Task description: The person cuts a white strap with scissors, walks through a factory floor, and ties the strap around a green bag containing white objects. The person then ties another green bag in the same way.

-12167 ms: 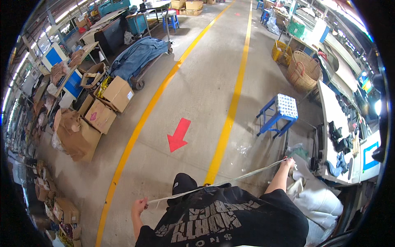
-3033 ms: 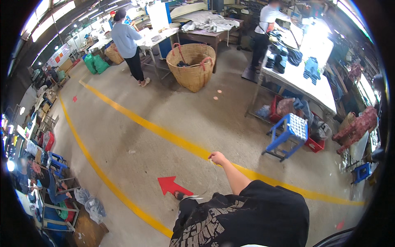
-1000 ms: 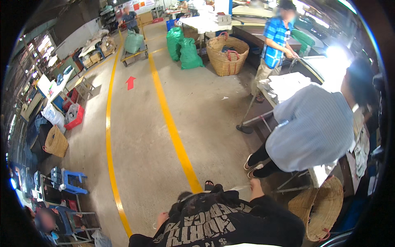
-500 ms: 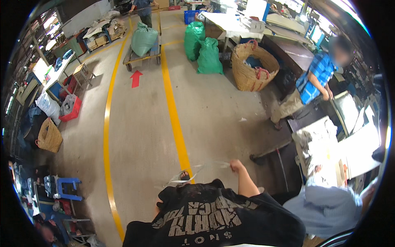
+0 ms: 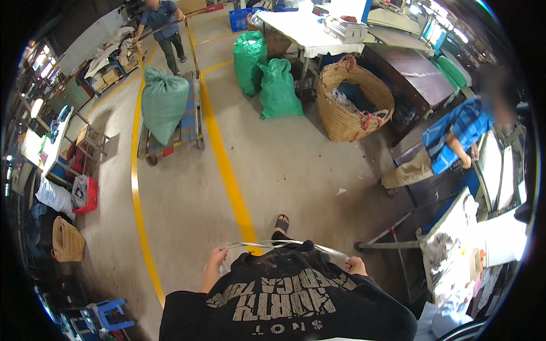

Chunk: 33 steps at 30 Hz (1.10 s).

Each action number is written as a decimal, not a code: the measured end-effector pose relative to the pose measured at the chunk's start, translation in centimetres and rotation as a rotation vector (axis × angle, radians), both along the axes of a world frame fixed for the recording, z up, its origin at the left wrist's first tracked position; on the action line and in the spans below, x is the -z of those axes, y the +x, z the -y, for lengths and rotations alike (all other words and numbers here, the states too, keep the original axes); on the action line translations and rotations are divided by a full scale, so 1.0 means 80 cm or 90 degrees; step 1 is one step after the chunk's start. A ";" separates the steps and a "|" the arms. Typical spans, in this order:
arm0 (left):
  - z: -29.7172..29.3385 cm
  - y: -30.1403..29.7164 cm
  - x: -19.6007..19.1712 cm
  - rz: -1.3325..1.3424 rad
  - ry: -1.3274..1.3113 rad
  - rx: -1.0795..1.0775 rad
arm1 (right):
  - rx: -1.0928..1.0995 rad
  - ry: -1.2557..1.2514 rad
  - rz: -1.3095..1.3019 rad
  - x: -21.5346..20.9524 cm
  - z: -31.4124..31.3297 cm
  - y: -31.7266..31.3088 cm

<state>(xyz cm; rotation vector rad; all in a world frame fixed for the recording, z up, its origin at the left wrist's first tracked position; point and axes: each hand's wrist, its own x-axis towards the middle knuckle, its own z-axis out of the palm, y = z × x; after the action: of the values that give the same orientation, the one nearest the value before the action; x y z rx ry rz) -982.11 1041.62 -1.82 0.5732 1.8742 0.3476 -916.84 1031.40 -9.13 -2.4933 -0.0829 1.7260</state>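
Observation:
A pale, shiny strip (image 5: pixel 244 244), like plastic strapping or ribbon, spans the space in front of my black shirt (image 5: pixel 278 295). My left hand (image 5: pixel 216 257) is closed around its left end, with a short piece hanging below the fist. The right end is gripped by my right hand (image 5: pixel 356 265), fingers curled shut. Between the hands the strip looks doubled in places and bows slightly away from me. One of my feet, in a dark sandal (image 5: pixel 281 223), shows on the floor beyond the strip.
Ahead on the left, a person pushes a trolley (image 5: pixel 187 122) carrying a green sack (image 5: pixel 164 105). Two green bags (image 5: pixel 281 91) and a large wicker basket (image 5: pixel 335 113) stand ahead. At right, a person in blue plaid (image 5: pixel 455 133) stands by a cluttered table (image 5: pixel 441 233). Yellow lines (image 5: pixel 222 153) mark the floor.
My left hand has come into view, and the strip now stretches between both hands. My right hand has shifted right and lower. The trolley is closer; the surroundings have shifted as I moved forward.

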 end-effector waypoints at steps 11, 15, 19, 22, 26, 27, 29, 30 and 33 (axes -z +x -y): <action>-0.397 0.053 0.012 0.280 0.192 -0.220 | -0.330 0.472 0.092 -0.131 -0.723 -0.145; -0.480 -0.013 0.065 -0.022 0.099 0.044 | -0.253 0.452 -0.118 -0.161 -0.885 -0.243; -0.561 -0.074 0.078 -0.060 0.068 0.145 | -0.307 0.184 -0.140 -0.112 -0.975 -0.253; -0.658 -0.102 0.054 -0.009 0.003 0.018 | -0.287 0.035 -0.072 -0.082 -1.015 -0.222; -0.823 -0.129 0.025 0.068 0.026 -0.092 | 0.105 0.216 -0.216 -0.086 -1.090 -0.170; -0.870 -0.132 0.019 0.093 0.053 -0.115 | 0.226 0.326 -0.218 -0.093 -1.118 -0.153; -0.970 -0.135 0.008 0.130 0.098 -0.127 | 0.730 0.560 -0.336 -0.110 -1.185 -0.114; -1.021 -0.134 0.001 0.136 0.101 -0.123 | 0.736 0.655 -0.305 -0.121 -1.221 -0.090; -1.166 -0.126 -0.023 0.178 0.112 -0.063 | 0.979 0.871 -0.262 -0.149 -1.330 -0.005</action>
<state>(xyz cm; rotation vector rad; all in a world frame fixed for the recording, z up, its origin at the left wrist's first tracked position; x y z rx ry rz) -992.22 1134.89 -0.02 0.5214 1.6147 0.6305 -917.23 1137.76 2.77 -0.6275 0.4121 0.7833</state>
